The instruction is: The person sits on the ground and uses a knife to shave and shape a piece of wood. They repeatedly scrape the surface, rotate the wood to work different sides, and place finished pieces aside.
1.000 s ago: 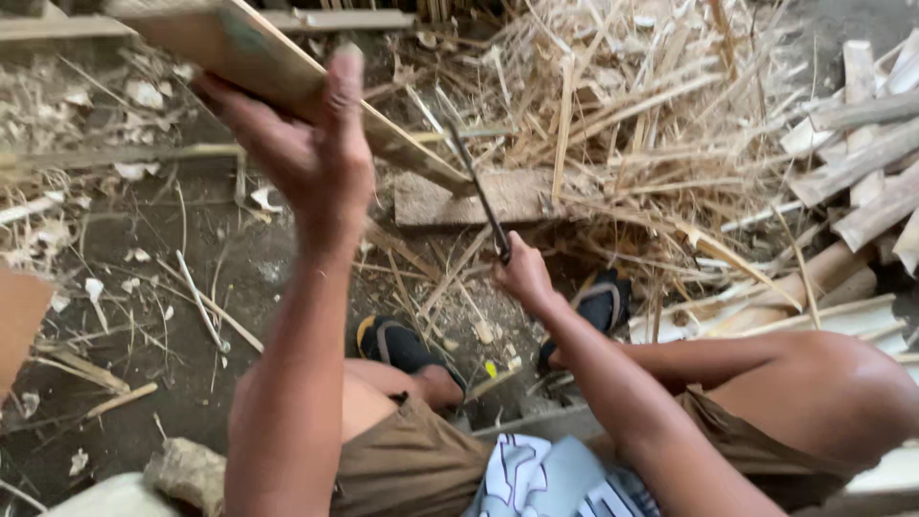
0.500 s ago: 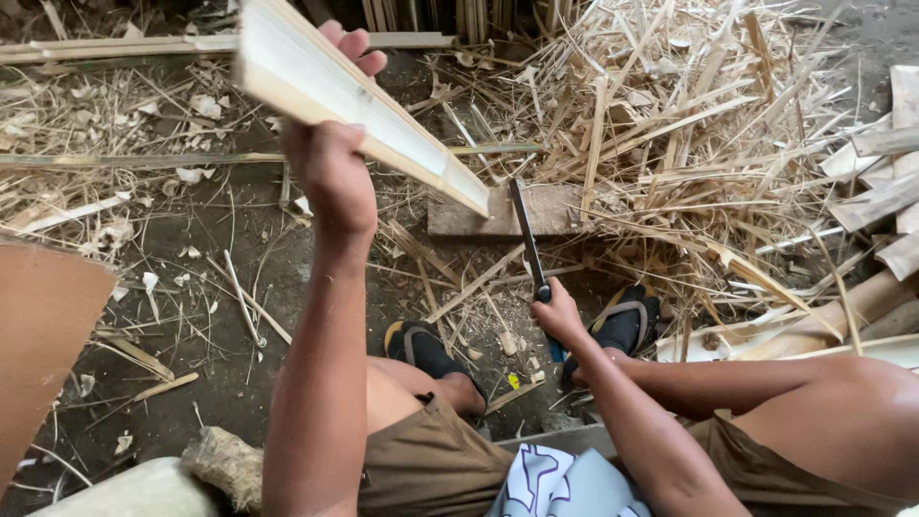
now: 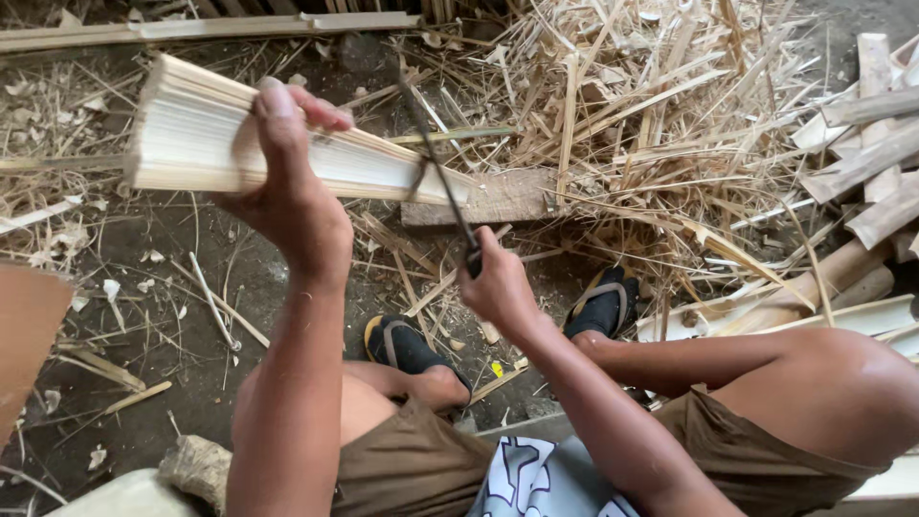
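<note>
Head view, looking down past my knees: my left hand (image 3: 287,191) is wrapped around a pale split bamboo piece (image 3: 206,144), fingers curled over its top edge and thumb side underneath, holding it up off the ground and roughly level. The wide, ridged end of the piece points left; it tapers to the right, where its tip reaches a flat wooden block (image 3: 503,196) lying on the floor. My right hand (image 3: 498,282) is closed tight on the handle of a dark, narrow knife (image 3: 436,158). The blade runs up and away from my fist and crosses the tapered part of the bamboo piece, touching or just in front of it; I cannot tell whether the edge has bitten in.

Below the hands, my two feet in black sandals (image 3: 407,345) rest on the dirt floor (image 3: 172,287), one near the middle, the other to the right. I am in brown shorts (image 3: 412,469), seated low.

Beyond the block, a big heap of bamboo slivers (image 3: 661,105) fills the far right. Thicker split bamboo lengths (image 3: 862,153) are stacked at the right edge. A long pale slat (image 3: 211,27) lies along the far side. Loose shavings litter the floor on the left.
</note>
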